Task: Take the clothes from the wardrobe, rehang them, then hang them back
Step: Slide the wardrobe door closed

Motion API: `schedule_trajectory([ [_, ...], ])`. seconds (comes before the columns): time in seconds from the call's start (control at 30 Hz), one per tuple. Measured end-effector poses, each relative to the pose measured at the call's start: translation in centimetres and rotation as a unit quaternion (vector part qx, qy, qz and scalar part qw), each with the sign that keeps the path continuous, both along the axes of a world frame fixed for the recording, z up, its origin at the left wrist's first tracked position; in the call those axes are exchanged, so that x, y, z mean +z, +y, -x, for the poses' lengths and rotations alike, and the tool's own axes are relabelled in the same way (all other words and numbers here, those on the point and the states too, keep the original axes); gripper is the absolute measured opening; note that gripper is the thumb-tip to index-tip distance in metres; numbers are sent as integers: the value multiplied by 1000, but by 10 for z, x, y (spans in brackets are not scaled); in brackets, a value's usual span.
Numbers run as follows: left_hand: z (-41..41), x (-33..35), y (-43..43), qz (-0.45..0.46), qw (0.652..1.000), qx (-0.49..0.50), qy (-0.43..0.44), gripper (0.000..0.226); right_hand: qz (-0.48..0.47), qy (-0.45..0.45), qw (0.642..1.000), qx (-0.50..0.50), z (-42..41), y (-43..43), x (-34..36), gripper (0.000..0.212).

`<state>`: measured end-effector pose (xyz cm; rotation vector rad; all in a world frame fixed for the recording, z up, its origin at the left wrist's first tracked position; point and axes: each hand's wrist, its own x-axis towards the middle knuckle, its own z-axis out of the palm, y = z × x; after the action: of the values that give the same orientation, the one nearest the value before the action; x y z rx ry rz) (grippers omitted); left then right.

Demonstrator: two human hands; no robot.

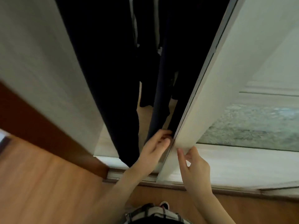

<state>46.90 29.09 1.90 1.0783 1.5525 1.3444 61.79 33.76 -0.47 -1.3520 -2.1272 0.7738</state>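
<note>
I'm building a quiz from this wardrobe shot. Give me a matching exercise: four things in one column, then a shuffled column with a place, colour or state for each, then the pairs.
Things:
1. left hand
2. right hand
3. dark clothes
4. floor

Descriptions:
a. orange-brown wood
b. straight fingers on the white frame of the sliding door
c. hanging in the opening beside that door
d. fingers curled round that door's edge

Pairs: 1-d, 2-b, 3-c, 4-a
</note>
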Motion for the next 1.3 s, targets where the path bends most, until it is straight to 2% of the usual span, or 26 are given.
schedule_trajectory([
  [0.13, 54, 1, -57, -33, 984, 160, 72, 40, -23, -21, 998, 61, 38, -17, 2, 52],
  [0.23, 92, 3, -100, -36, 954, 279, 105, 31, -45, -39, 992, 109, 68, -28, -2, 55],
  [0.37, 144, 2, -148, -15, 874, 469, 125, 21, -68, -64, 985, 147, 107, -44, -4, 37],
  [0.43, 173, 4, -164, -2, 826, 546, 137, 34, -88, -64, 980, 165, 128, -53, -2, 44],
  [0.5, 201, 12, -175, 1, 805, 580, 127, 51, -116, -81, 974, 179, 147, -62, -1, 48],
  [0.6, 237, 23, -180, -19, 814, 575, 82, 64, -119, -121, 967, 188, 178, -76, 5, 35],
  [0.7, 262, 29, -182, -26, 827, 557, 65, 70, -94, -130, 963, 217, 204, -90, 13, 39],
  [0.77, 269, 32, -184, -34, 842, 537, 28, 68, -63, -149, 957, 241, 222, -100, 17, 19],
  [0.8, 271, 33, -185, -40, 849, 527, 13, 66, -92, -157, 950, 255, 231, -105, 20, 10],
  [0.87, 274, 35, -190, -42, 857, 513, -1, 64, -160, -183, 930, 277, 249, -112, 16, 23],
  [0.97, 281, 35, -200, -37, 867, 497, -19, 64, -252, -174, 904, 299, 277, -118, 11, 27],
  [1.3, 292, 29, -210, -23, 878, 478, -18, 62, -289, -139, 880, 350, 346, -147, 18, 32],
])
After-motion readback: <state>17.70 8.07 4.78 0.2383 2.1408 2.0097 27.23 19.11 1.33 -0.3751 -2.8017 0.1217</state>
